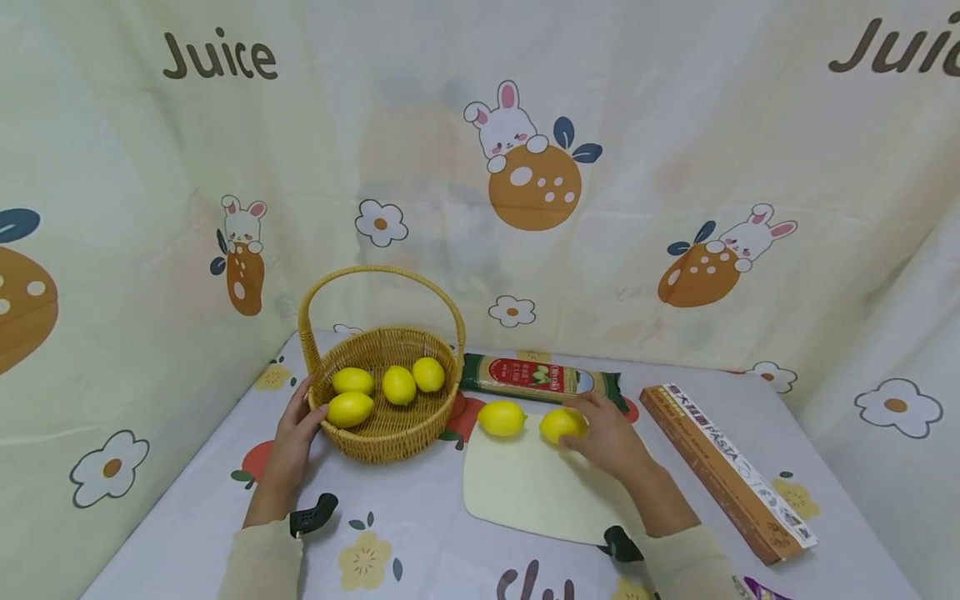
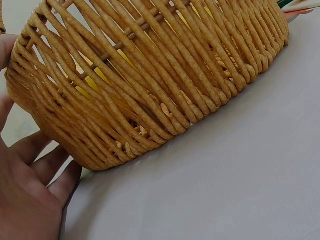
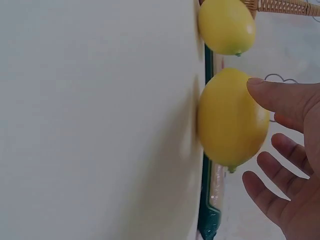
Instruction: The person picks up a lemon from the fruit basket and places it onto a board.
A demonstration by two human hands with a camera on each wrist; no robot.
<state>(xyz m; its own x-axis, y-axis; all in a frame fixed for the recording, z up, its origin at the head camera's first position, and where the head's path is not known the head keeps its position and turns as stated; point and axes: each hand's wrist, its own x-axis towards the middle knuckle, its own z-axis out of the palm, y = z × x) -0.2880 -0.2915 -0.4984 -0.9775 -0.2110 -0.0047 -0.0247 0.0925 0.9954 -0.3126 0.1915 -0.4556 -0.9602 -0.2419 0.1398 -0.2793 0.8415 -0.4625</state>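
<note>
The left forearm (image 1: 268, 498) slants from seven o'clock; the left hand (image 1: 294, 429) points just past twelve, gripping, thumb (image 1: 312, 421) parted from the fingers (image 2: 45, 162). The right forearm (image 1: 664, 502) slants from five o'clock; the right hand (image 1: 611, 437) points towards eleven, thumb extended, fingers loosely bent and spread.

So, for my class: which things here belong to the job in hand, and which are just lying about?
Likely part of the job:
wicker basket, held by the left hand
four lemons inside it
pale board
two lemons at its far edge, the right hand at one

Seemingly just lying about:
green packet
brown pasta box
purple item, cut off by the frame
</note>
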